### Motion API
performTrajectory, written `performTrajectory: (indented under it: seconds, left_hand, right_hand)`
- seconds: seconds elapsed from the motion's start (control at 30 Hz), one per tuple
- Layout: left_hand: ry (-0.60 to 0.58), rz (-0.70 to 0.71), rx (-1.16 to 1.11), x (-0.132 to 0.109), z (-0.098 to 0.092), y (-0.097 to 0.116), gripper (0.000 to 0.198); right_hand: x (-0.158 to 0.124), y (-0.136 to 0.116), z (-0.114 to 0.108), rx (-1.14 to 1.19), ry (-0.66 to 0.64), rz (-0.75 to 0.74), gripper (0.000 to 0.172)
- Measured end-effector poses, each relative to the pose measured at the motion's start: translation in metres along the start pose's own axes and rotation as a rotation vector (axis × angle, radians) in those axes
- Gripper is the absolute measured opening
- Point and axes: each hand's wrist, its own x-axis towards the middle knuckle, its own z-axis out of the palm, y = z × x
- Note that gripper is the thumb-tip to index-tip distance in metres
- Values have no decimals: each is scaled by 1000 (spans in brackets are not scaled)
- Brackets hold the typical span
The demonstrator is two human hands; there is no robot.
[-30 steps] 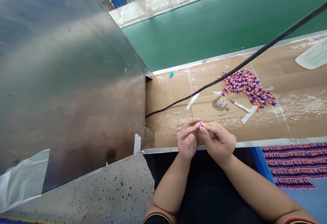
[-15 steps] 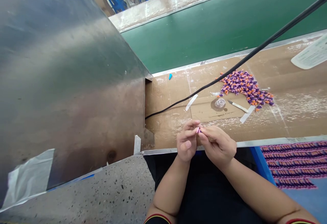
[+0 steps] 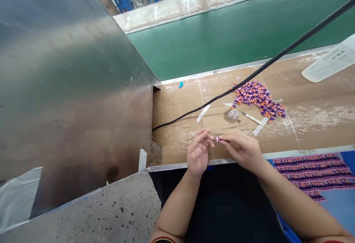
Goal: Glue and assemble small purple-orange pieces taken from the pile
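My right hand (image 3: pixel 242 148) pinches a small purple and pink piece (image 3: pixel 218 139) between thumb and fingertips, just above the near edge of the cardboard-covered bench. Beside it on the left, my left hand (image 3: pixel 199 154) is open, its fingers loosely curled and holding nothing. Beyond the hands lies a heap of purple and orange pieces (image 3: pixel 253 95). In front of the heap stand a small clear cup (image 3: pixel 233 114) on a wet spot and a white-handled pointed tool (image 3: pixel 252 118) lying on the cardboard (image 3: pixel 177 139).
A large metal panel (image 3: pixel 74 87) rises at the left. A black cable (image 3: pixel 249 78) crosses the bench. A translucent white container (image 3: pixel 330 61) lies at the right, a blue cap (image 3: pixel 181 84) near the back edge. Rows of purple pieces (image 3: pixel 310 169) lie in a blue tray at lower right.
My left hand has come away from the piece, which now stays only in my right hand. The hands are slightly farther apart, and the camera view has shifted a little.
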Motion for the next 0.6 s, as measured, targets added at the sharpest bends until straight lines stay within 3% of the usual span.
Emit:
performTrajectory:
  seconds: [0.13, 0.27, 0.37, 0.43, 0.53, 0.6]
  left_hand:
    - [33, -20, -1, 2, -1, -7, 39]
    - [-4, 28, 19, 5, 4, -10, 35]
    - [-13, 155, 210, -4, 3, 3, 32]
    - [-5, 305, 539, -22, -6, 22, 30]
    - [-29, 609, 1102, -61, -34, 61, 26]
    - [-18, 682, 1334, -87, -61, 91, 23]
  right_hand:
    - [8, 32, -41, -132, -477, -26, 21]
    - [13, 42, -49, -307, -730, -100, 28]
    - [12, 39, -43, -375, -764, -140, 31]
    - [7, 37, -44, -339, -730, -121, 27]
    - [-5, 38, -53, -250, -620, -6, 26]
    - [-17, 40, -57, -223, -540, 96, 30]
